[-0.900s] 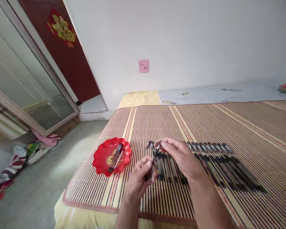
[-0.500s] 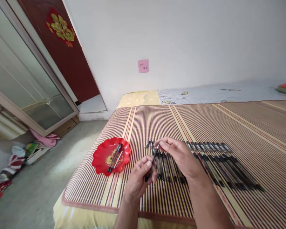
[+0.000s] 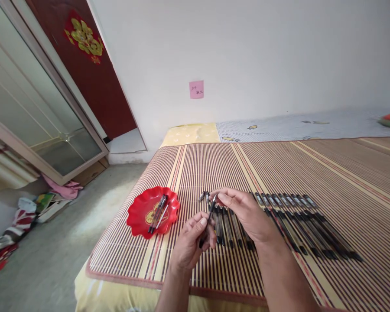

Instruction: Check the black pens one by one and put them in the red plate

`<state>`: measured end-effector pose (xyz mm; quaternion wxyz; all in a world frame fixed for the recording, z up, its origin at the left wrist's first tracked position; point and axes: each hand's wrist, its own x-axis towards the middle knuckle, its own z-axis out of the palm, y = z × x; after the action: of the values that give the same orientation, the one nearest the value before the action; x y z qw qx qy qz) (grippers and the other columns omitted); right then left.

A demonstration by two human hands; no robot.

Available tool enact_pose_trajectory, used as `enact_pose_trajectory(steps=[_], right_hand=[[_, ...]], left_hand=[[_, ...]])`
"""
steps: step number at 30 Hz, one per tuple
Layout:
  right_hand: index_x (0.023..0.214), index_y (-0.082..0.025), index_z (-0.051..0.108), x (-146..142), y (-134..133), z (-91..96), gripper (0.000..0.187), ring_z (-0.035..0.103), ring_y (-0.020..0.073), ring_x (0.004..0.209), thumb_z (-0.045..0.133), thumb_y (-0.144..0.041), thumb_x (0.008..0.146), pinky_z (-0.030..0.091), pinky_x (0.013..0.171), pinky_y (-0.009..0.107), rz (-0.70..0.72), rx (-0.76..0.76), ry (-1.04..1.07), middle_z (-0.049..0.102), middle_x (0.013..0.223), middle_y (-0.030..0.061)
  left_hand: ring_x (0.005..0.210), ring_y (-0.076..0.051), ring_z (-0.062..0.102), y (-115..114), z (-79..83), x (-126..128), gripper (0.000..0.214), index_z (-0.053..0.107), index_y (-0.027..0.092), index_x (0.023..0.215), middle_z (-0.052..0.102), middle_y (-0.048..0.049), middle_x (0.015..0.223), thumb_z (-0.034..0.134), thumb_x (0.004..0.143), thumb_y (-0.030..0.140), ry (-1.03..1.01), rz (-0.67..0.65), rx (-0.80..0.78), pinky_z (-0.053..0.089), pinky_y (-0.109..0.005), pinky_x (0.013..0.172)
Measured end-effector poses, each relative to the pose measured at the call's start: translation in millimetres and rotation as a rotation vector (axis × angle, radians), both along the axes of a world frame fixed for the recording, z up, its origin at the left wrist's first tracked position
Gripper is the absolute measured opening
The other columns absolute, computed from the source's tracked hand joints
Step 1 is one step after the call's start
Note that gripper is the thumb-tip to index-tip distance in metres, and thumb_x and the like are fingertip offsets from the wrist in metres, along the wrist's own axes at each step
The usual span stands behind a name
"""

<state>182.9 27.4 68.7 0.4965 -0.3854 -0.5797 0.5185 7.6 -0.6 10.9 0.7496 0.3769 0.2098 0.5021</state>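
My left hand (image 3: 193, 240) is closed around the dark barrel of an uncapped pen (image 3: 211, 211), which slants up and to the right. At its silver tip, the thumb and fingers of my right hand (image 3: 243, 212) are pinched together. Beneath and behind my hands lies a row of clear-barrelled pens (image 3: 229, 227) with black ends, partly covered by the right hand. Several pen caps (image 3: 279, 200) form a line along the top of the pens on the right (image 3: 315, 234). Another cap (image 3: 201, 196) lies tilted at the left end of the row.
A red scalloped plate (image 3: 136, 216) to the left holds a few pens (image 3: 157, 214) and a thin white stick (image 3: 162, 216). Everything rests on a striped bamboo mat (image 3: 133, 255) over a bed. A pink note (image 3: 196, 89) is stuck to the wall. The bed's left edge drops to the floor.
Both hands stay at the same pen, with only a slight shift of the fingers around its tip. The whole view has moved a little.
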Motion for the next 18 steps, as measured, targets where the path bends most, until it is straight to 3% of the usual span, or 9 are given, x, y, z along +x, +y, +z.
enact_pose_trajectory(steps=[5, 12, 18], right_hand=[[0.101, -0.025, 0.079, -1.1, 0.8, -1.0, 0.025, 0.067, 0.0184, 0.100, 0.069, -0.047, 0.093, 0.049, 0.099, 0.034, 0.007, 0.012, -0.014, 0.075, 0.100, 0.0031], [0.089, -0.022, 0.074, -2.2, 2.7, -5.1, 0.029, 0.065, 0.0173, 0.082, 0.076, -0.051, 0.085, 0.052, 0.078, 0.031, -0.053, -0.055, -0.019, 0.072, 0.087, 0.0024], [0.085, -0.021, 0.072, -4.5, 3.0, -5.8, 0.031, 0.063, 0.0159, 0.077, 0.077, -0.051, 0.084, 0.052, 0.074, 0.030, -0.072, -0.049, -0.022, 0.070, 0.081, 0.0011]], left_hand=[[0.043, -0.006, 0.041, 0.2, -0.8, 0.5, 0.025, 0.064, 0.013, 0.092, 0.064, -0.0015, 0.054, 0.063, 0.100, 0.037, 0.028, -0.013, 0.012, 0.022, -0.017, 0.042], [0.043, -0.007, 0.049, 1.5, -6.6, 0.9, 0.024, 0.062, 0.015, 0.092, 0.069, -0.0026, 0.062, 0.068, 0.096, 0.037, 0.024, -0.034, 0.032, 0.025, -0.016, 0.041], [0.047, -0.008, 0.054, 2.8, -5.9, 0.4, 0.026, 0.061, 0.015, 0.094, 0.071, -0.0038, 0.064, 0.074, 0.093, 0.038, 0.033, -0.029, 0.031, 0.031, -0.016, 0.043]])
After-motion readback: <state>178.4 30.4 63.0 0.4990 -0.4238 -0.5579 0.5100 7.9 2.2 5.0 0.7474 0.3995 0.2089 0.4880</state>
